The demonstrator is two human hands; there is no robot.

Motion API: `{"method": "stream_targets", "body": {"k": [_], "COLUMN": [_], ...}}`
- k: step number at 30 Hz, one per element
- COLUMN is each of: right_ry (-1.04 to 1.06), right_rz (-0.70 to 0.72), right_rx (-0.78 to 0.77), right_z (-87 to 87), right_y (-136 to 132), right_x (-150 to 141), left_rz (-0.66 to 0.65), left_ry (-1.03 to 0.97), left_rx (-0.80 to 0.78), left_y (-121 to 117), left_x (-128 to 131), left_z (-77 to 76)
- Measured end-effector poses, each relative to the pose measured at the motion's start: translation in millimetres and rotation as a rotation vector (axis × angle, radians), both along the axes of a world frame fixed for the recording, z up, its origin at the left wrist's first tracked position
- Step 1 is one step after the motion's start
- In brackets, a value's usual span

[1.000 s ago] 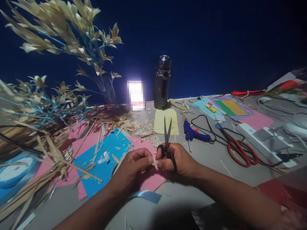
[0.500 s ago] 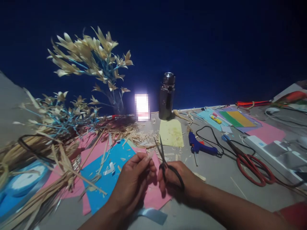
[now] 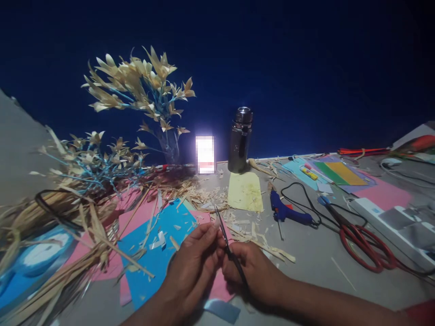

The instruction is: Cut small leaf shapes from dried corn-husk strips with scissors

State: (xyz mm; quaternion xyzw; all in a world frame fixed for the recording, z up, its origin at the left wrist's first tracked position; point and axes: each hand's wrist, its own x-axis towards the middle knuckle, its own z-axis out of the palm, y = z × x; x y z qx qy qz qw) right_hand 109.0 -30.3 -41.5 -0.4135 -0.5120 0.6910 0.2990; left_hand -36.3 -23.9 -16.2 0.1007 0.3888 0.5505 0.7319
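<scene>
My left hand (image 3: 197, 258) is closed in a pinch, with a small pale piece (image 3: 217, 222) showing at the fingertips; it looks like a bit of dried husk. My right hand (image 3: 253, 269) grips a pair of black-handled scissors (image 3: 228, 244). Their narrow blades point up and away from me, close together, right beside the pale piece. Whether they touch it I cannot tell. Beneath the hands lie a blue sheet (image 3: 142, 253) and a pink sheet (image 3: 222, 283), strewn with small offcuts.
At the left stand dried-husk flowers (image 3: 136, 86) beside loose husk strips (image 3: 98, 231). A dark flask (image 3: 239, 142) stands behind a yellow cloth (image 3: 245, 192). To the right lie a blue glue gun (image 3: 288, 213), red-handled scissors (image 3: 369, 246) and a white power strip (image 3: 377, 217).
The scissors have turned and their blades have come together, now beside the pale piece in my left fingers. My two hands are closer to each other. The view has shifted slightly.
</scene>
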Motion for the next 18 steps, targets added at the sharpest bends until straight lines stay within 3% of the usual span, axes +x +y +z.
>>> {"method": "stream_targets", "body": {"k": [11, 18], "right_ry": [-0.056, 0.050], "right_rz": [0.016, 0.044], "right_rx": [-0.010, -0.011], "right_z": [-0.4, -7.3], "right_y": [3.0, 4.7], "right_x": [2.9, 6.3], "left_rz": [-0.022, -0.050], "left_ry": [0.011, 0.033], "left_rx": [-0.019, 0.024], "left_y": [1.6, 2.1], "left_x": [-0.6, -1.7], "left_z": [3.6, 2.4]}}
